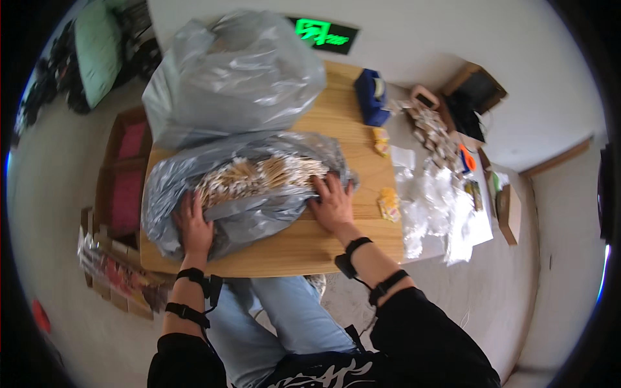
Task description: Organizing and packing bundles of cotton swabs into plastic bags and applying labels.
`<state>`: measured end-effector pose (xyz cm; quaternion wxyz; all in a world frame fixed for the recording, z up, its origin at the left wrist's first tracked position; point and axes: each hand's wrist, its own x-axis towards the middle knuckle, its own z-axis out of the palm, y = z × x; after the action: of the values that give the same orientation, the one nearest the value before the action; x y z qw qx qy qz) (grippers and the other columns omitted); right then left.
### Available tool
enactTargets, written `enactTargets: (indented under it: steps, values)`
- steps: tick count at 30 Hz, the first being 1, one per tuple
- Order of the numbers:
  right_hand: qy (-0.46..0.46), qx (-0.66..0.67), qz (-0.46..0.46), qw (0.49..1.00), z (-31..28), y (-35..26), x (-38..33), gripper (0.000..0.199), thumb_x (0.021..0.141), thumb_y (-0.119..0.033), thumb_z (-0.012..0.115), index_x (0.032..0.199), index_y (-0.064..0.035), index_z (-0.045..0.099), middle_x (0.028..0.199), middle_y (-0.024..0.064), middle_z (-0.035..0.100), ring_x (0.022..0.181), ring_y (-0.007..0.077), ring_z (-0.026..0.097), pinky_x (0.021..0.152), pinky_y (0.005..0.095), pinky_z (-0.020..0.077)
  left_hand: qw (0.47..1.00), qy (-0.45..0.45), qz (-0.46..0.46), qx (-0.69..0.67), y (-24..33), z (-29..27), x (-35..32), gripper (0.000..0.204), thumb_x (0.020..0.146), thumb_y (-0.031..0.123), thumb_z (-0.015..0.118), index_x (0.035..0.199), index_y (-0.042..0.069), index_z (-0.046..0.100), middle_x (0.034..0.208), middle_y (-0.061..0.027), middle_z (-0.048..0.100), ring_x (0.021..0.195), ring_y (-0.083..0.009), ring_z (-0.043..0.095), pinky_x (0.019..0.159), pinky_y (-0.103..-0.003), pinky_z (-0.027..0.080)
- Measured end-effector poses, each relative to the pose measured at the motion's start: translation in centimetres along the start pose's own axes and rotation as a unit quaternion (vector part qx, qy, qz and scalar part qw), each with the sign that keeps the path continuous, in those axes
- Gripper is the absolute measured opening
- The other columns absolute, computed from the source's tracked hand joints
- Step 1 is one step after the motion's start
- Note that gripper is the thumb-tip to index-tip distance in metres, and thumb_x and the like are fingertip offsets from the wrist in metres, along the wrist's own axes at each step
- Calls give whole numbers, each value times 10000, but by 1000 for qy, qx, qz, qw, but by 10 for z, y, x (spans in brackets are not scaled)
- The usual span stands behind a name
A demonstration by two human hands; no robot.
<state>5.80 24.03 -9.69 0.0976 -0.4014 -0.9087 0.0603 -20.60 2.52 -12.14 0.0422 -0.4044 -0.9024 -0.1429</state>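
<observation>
On the table [363,169], left of the frame's centre, an open grey bag [259,216] holds a pile of thin sticks [262,176], its long axis running left to right. The right hand [335,207], fingers spread, is at the pile's right end; the left hand [196,227] rests at its lower left, grip unclear. Plastic hides the pile's underside.

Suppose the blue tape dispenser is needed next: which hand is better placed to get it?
Probably the right hand, by the right end of the open gray bag: it is nearer the dispenser than the left hand.
</observation>
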Motion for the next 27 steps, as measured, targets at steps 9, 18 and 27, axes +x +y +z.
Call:
enactTargets:
  steps: [9,18,27]
  values:
    - [74,126,-58,988,4,18,2,718,667,-168,654,1308,-55,351,1351,221,353,1282,406,299,1056,576,152,995,-30,31,-84,1,-12,6,840,639,44,698,1379,113,306,1432,-156,252,1308,-348,261,1060,-565,182]
    - [87,164,-26,982,6,23,6,655,627,-138,674,1215,-79,391,1274,195,418,1243,392,358,1042,589,203,996,-74,42,-24,7,-22,12,798,609,12,683,1341,132,388,1432,-148,242,1305,-349,256,1062,-554,196]
    - [2,153,-42,987,-22,40,3,442,609,-46,674,1016,-153,539,1167,131,453,1256,369,337,1053,580,187,993,-104,21,53,49,-76,8,729,635,-20,643,1289,260,483,1437,-113,248,1303,-335,260,1062,-508,223]
